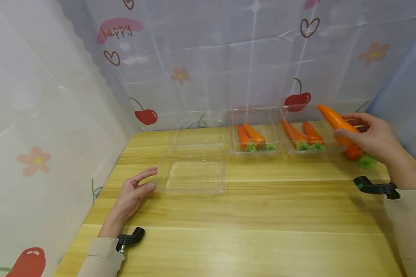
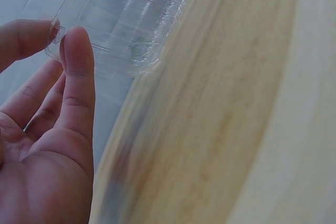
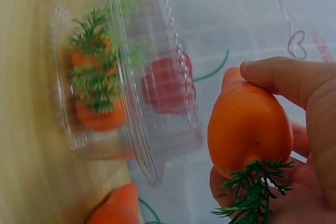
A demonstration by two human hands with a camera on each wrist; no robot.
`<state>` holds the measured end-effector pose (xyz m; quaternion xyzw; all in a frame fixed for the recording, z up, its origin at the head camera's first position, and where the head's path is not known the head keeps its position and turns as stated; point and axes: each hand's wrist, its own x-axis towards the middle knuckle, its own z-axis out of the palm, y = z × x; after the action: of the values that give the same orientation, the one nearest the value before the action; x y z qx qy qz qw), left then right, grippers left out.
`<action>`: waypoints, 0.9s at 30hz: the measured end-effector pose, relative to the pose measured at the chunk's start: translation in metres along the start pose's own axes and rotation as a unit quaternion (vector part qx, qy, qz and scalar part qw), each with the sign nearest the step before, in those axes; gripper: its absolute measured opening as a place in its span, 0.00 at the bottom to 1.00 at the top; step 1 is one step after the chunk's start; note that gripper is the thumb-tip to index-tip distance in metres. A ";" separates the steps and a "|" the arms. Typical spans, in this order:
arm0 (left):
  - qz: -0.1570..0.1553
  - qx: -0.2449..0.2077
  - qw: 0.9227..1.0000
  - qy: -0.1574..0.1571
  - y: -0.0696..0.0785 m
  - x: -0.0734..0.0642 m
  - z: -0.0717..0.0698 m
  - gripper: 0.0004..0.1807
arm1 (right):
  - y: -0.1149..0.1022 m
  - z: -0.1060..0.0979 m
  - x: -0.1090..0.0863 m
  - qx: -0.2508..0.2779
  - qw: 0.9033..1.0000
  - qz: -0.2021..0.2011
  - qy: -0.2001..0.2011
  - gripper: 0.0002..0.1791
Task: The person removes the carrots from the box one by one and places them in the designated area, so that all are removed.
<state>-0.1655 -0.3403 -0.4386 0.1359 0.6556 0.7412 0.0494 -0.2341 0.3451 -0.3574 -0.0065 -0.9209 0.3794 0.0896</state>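
My right hand (image 1: 376, 136) grips an orange carrot (image 1: 334, 117) above the table's right side, its narrow tip pointing up and left. Green leaves (image 3: 254, 187) hang from the carrot's thick end in the right wrist view. Another carrot (image 1: 353, 152) lies below that hand. On the left, my left hand (image 1: 135, 194) is at the side of an opened transparent plastic box (image 1: 223, 181), whose lid leans back toward the curtain. Thumb and index finger (image 2: 79, 51) pinch the box's edge in the left wrist view.
Two more opened transparent boxes stand along the back: a middle box (image 1: 275, 148) with two carrots (image 1: 254, 134) and a right box (image 1: 327, 149) also with two carrots (image 1: 312, 134). Behind them hangs a printed curtain (image 1: 208, 57). Everything rests on a wooden table (image 1: 263, 215).
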 end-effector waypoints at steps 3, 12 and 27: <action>-0.001 0.000 1.000 0.001 -0.001 0.000 0.000 0.25 | 0.009 -0.004 0.000 -0.010 1.000 0.007 0.009 0.42; 0.000 0.000 1.000 0.001 0.000 0.000 0.000 0.25 | 0.027 -0.022 -0.004 -0.016 0.998 0.033 0.052 0.40; -0.002 0.008 1.000 0.003 0.000 0.000 0.000 0.25 | 0.049 -0.033 -0.005 -0.056 0.994 0.058 0.070 0.43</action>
<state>-0.1654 -0.3407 -0.4385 0.1321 0.6616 0.7365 0.0479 -0.2264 0.4029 -0.3695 -0.0914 -0.9300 0.3307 0.1316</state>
